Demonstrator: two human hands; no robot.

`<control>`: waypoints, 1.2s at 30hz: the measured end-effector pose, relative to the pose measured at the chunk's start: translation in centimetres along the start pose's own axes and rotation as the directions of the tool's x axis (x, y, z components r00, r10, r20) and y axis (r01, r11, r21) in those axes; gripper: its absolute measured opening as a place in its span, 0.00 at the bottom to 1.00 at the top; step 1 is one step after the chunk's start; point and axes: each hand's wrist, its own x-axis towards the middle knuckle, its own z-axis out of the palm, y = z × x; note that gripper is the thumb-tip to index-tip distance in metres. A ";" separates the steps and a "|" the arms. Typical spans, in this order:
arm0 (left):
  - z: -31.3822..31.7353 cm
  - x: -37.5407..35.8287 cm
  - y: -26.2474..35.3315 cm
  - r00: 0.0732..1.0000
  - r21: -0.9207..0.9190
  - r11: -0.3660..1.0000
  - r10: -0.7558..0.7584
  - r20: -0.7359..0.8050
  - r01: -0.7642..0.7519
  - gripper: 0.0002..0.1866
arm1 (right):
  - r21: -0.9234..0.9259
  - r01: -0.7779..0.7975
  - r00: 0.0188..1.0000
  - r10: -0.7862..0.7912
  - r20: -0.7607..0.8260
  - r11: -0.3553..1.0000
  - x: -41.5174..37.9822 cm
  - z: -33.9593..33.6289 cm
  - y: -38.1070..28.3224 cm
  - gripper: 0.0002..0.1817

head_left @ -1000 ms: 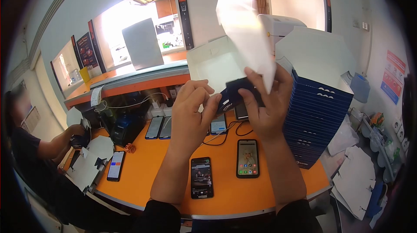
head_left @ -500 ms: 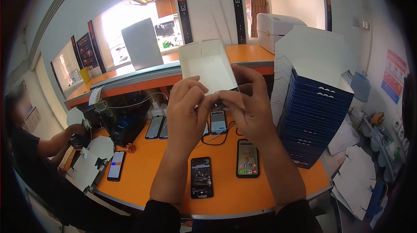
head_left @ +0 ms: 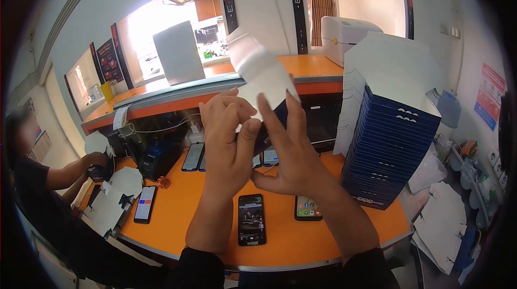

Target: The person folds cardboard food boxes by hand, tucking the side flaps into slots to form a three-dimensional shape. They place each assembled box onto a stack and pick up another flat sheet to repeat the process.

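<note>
A small cardboard box (head_left: 269, 80), white inside and dark blue outside, is held up in front of me, tilted, with its white flap blurred by motion. Around its left and lower side my left hand (head_left: 227, 141) is closed, thumb bent towards the near edge. My right hand (head_left: 291, 146) has its fingers stretched out and apart along the box's right side, the fingertips at its edge; contact is hard to judge. Beneath the hands, a phone with a lit screen (head_left: 252, 220) lies on the orange table (head_left: 215, 254); another phone (head_left: 308, 208) is partly covered by my right forearm.
A tall stack of nested blue boxes (head_left: 390, 149) stands at right. Flattened white cardboard (head_left: 441, 227) lies beyond it. Another phone (head_left: 144, 204) rests at left, near a person (head_left: 48, 187) working with dark equipment. Behind runs an orange shelf (head_left: 307, 65) with a white machine (head_left: 350, 39).
The box has tilted, and its flap now sticks up to the upper left. My right hand has gone from gripping the box's corner to stretched fingers and moved slightly left.
</note>
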 end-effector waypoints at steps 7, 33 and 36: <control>-1.1 -0.4 1.0 0.986 -0.156 0.988 0.032 0.164 -0.006 0.27 | -0.232 0.138 0.958 -0.189 -0.217 0.963 -0.2 0.9 0.9 0.59; -0.5 0.7 -0.5 0.905 -0.755 0.499 -0.264 0.334 0.425 0.72 | 0.203 -0.027 0.964 0.079 -0.253 0.979 -0.6 -7.1 3.7 0.58; -0.2 0.6 -0.7 0.904 -0.751 0.504 -0.275 0.328 0.426 0.71 | 0.210 -0.035 0.964 0.088 -0.251 0.977 -0.4 -7.5 3.2 0.57</control>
